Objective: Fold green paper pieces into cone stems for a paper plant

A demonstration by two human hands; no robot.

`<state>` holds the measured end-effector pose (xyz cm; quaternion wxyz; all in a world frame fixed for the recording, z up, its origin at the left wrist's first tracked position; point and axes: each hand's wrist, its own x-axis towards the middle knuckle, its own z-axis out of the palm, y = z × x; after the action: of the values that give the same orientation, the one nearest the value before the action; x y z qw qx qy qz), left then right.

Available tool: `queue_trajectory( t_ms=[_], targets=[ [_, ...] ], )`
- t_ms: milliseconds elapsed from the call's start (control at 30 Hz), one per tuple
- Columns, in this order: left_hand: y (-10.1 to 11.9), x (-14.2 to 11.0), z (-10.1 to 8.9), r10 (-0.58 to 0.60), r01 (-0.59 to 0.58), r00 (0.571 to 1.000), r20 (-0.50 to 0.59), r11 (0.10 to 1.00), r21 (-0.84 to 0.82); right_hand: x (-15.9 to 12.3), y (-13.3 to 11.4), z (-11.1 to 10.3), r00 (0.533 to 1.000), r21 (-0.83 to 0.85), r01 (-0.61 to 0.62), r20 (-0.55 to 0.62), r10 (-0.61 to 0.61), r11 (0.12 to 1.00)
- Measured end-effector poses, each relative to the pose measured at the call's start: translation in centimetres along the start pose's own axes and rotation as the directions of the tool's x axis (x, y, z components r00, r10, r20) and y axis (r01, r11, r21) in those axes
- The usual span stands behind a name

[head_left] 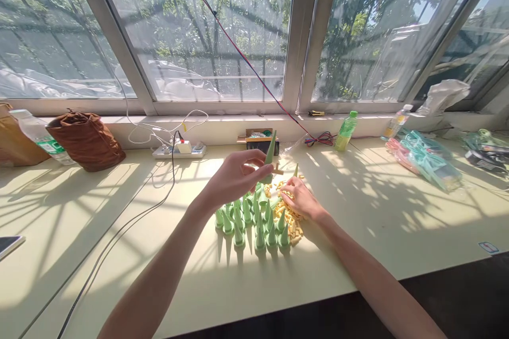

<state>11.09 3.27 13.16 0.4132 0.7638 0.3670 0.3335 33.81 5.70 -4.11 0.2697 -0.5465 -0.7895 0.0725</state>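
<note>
My left hand [243,174] is raised over the table, its thumb and fingers closed round a green pointed cone [271,149] with the tip upward. A short tan stick [280,171] shows beside that thumb; whether it is attached to the cone I cannot tell. My right hand [300,197] is lower, fingers bent and drawn together at a pile of small tan pieces [293,221]. What its fingertips grip is hidden. Another green cone tip [296,169] rises just behind it. Below my left hand, several green cones [260,235] stand upright on round bases in a cluster.
Behind the hands are a small open box [262,144], a power strip [178,151] and a green bottle [346,131]. A brown cloth bag [85,137] stands left, with a black cable [149,207] crossing the table. Plastic-wrapped items [429,159] lie right. Windows rise behind.
</note>
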Motion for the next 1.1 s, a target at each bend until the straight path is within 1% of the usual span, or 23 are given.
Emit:
queue_trajectory(
  t_ms=[267, 667, 933, 1100],
  targets=[
    [0.1, 0.0, 0.0, 0.008, -0.008, 1.0, 0.0, 1.0, -0.016, 1.0, -0.4, 0.5, 1.0, 0.011, -0.013, -0.017, 0.013, 1.0],
    [-0.1, 0.1, 0.0, 0.013, -0.013, 1.0, 0.006, 1.0, 0.019, 1.4, -0.6, 0.7, 0.994, 0.033, -0.111, -0.011, 0.112, 0.993],
    [-0.3, 0.1, 0.0, 0.011, -0.011, 1.0, 0.009, 1.0, 0.015, 1.6, -1.2, 1.1, 0.991, 0.026, -0.128, -0.038, 0.129, 0.991],
    [-0.4, 0.2, 0.0, 0.016, -0.017, 1.0, 0.011, 1.0, 0.024, 1.8, -1.1, 1.4, 0.991, 0.036, -0.127, -0.041, 0.129, 0.991]
  ],
)
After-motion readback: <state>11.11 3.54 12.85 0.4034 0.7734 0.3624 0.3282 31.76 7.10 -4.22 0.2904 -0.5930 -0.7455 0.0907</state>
